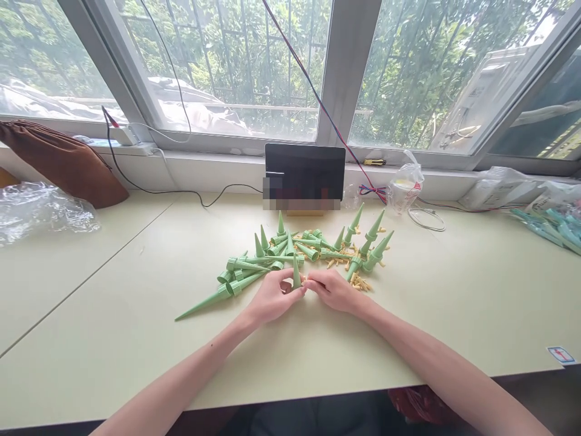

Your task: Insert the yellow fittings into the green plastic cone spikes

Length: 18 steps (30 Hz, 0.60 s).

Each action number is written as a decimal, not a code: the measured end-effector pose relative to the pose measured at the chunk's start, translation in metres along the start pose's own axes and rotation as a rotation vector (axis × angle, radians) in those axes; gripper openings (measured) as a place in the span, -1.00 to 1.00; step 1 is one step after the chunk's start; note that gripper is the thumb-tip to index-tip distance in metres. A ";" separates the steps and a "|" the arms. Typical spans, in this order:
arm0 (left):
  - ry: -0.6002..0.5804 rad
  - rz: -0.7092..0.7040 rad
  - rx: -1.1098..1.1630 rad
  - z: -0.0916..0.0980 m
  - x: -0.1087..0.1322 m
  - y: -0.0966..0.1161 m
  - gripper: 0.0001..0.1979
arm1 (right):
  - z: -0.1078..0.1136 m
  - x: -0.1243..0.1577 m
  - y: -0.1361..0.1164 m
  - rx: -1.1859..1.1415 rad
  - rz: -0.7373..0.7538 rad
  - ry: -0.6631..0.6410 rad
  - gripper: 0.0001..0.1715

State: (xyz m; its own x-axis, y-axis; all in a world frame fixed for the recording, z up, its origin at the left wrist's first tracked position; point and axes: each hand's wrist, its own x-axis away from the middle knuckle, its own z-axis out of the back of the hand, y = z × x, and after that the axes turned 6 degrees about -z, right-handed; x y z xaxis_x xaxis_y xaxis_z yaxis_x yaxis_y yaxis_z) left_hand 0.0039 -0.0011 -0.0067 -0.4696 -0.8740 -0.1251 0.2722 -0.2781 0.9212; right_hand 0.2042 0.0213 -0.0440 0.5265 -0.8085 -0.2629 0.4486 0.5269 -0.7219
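Observation:
My left hand (275, 295) is closed around a green plastic watering spike (296, 272), its pointed tip up. Right beside it, my right hand (334, 289) pinches what looks like a small tan peg at the spike's side, mostly hidden by the fingertips. A heap of loose green spikes (254, 264) lies just beyond and to the left of my hands. Small tan pegs (360, 282) are scattered at the right, around several spikes (377, 252) that have pegs near them. One long spike (204, 304) points toward the lower left.
A dark-screened tablet (304, 172) stands behind the heap, a cable (200, 194) running left from it. Clear plastic wrap (45, 209) and a brown bag (68, 163) lie at the left. A bagged cup (405, 186) and blue-green pieces in bags (554, 227) sit at the right.

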 end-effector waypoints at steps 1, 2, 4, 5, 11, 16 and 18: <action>0.002 -0.019 -0.013 0.000 0.000 0.000 -0.79 | 0.000 0.000 0.000 0.006 -0.001 0.001 -0.54; 0.003 -0.038 -0.026 -0.001 0.000 0.000 -0.79 | 0.000 0.000 -0.001 0.013 -0.003 0.002 -0.53; 0.017 -0.074 -0.065 -0.002 0.000 0.000 -0.80 | 0.001 0.001 -0.001 0.029 -0.006 0.003 -0.52; 0.027 -0.091 -0.089 -0.002 0.000 -0.001 -0.80 | 0.001 0.001 -0.001 0.037 -0.007 0.004 -0.51; 0.087 -0.185 -0.224 -0.003 0.000 -0.006 -0.85 | -0.001 0.001 -0.001 0.070 -0.011 0.007 -0.50; 0.100 -0.192 -0.209 -0.004 0.000 -0.005 -0.83 | -0.001 0.001 -0.002 0.075 -0.036 0.008 -0.47; 0.092 -0.173 -0.188 -0.004 0.000 -0.004 -0.81 | 0.000 0.001 -0.004 0.059 -0.045 0.001 -0.48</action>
State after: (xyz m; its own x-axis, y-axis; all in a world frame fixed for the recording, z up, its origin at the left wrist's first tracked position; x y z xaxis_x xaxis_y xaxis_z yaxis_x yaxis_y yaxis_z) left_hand 0.0065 -0.0016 -0.0117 -0.4467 -0.8371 -0.3158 0.3496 -0.4882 0.7996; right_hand 0.2033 0.0189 -0.0415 0.5044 -0.8318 -0.2318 0.5134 0.5048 -0.6940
